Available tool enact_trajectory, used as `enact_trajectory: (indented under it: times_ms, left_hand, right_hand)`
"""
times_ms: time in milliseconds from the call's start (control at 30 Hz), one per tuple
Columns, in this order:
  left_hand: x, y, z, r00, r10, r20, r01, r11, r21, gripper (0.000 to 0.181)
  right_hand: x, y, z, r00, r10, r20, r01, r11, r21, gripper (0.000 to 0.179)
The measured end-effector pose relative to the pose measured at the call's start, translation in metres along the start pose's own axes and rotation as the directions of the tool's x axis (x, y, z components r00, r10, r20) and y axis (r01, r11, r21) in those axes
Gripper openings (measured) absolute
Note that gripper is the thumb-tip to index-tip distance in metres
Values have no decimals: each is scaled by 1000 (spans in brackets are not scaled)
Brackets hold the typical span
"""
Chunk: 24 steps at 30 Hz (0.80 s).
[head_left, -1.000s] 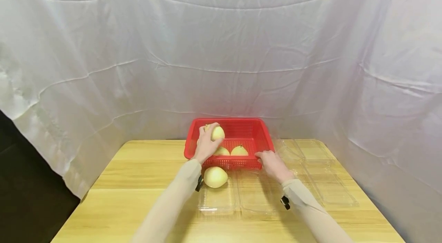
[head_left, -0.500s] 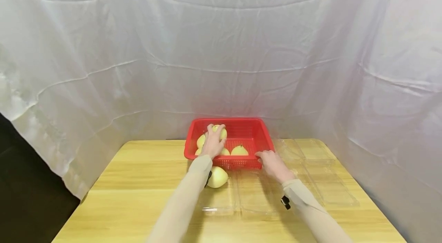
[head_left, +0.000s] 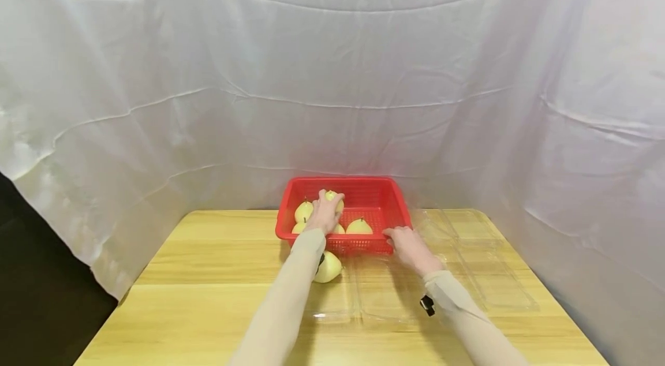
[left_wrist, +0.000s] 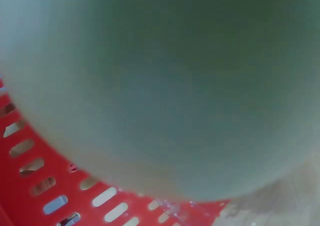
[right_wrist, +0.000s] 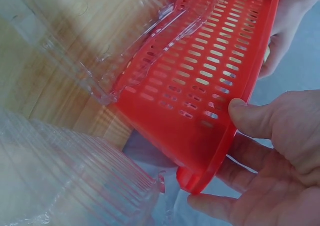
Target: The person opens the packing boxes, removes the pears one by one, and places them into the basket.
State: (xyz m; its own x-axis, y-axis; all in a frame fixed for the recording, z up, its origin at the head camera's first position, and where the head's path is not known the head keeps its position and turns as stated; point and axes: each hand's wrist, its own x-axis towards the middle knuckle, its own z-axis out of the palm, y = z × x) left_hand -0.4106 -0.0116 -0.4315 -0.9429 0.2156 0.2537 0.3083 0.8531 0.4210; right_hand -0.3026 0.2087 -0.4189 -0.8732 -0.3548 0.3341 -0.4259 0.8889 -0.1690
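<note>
A red perforated basket (head_left: 371,184) stands at the back of the table with several pale yellow pears (head_left: 359,227) in it. My left hand (head_left: 323,217) reaches inside and grips one pear (head_left: 336,203). At the front right corner, my right hand (head_left: 413,247) pinches the basket rim; the right wrist view shows its thumb (right_wrist: 250,118) on the outer side and fingers under the edge. Below my left wrist, another pear (head_left: 328,268) sits in a clear plastic container (head_left: 332,311), partly hidden by the sleeve. A blurred, pale green rounded surface (left_wrist: 160,110) fills most of the left wrist view.
A second clear container (head_left: 387,302) lies right of the first, in front of the basket. More clear plastic containers (head_left: 499,279) lie along the table's right side. The wooden table (head_left: 197,297) extends to the left. Pale curtains (head_left: 332,66) hang behind and beside it.
My left hand has moved right with the gripped pear and sits slightly lower in the basket, uncovering pears on the left. The right hand stays at the basket rim.
</note>
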Motion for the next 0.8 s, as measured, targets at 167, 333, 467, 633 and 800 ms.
enact_trajectory:
  times_ms: [167, 333, 467, 633, 800]
  left_hand:
    - [1, -3, 2, 999, -13, 31, 11, 999, 42, 48]
    - [5, -4, 3, 999, 5, 51, -7, 999, 44, 48]
    - [6, -4, 5, 997, -11, 82, 8, 999, 41, 45]
    - [7, 0, 5, 991, -49, 128, 44, 998, 42, 44]
    - [10, 4, 5, 983, -79, 165, 69, 996, 63, 45]
  right_hand:
    - [0, -3, 1, 1000, -3, -5, 3, 1000, 7, 13]
    - [1, -2, 1, 1000, 11, -16, -11, 1000, 2, 14]
    - [0, -2, 0, 1000, 4, -7, -4, 1000, -11, 15]
    - [-3, -3, -4, 1000, -6, 2, 6, 1000, -30, 18]
    - [-4, -3, -4, 1000, -8, -6, 7, 999, -45, 19]
